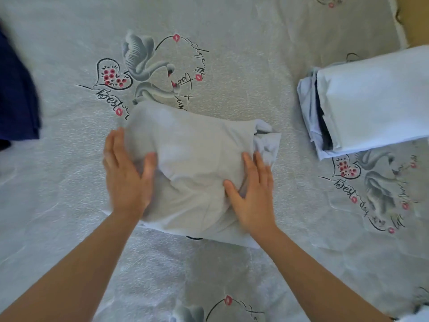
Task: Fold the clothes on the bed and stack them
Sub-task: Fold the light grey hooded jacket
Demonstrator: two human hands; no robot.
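A folded light grey garment (192, 159) lies in the middle of the bed. My left hand (126, 173) rests on its left edge, fingers straight and thumb over the cloth. My right hand (253, 191) lies flat on the garment's right side, thumb spread, pressing the cloth down. At the right stands a stack of folded clothes (371, 98), pale blue on top with dark layers showing at its left side.
The bed sheet (232, 54) is grey with swan and heart prints. A dark navy cloth (16, 94) lies at the left edge. The bed's far right corner shows bare floor (415, 17) beyond it.
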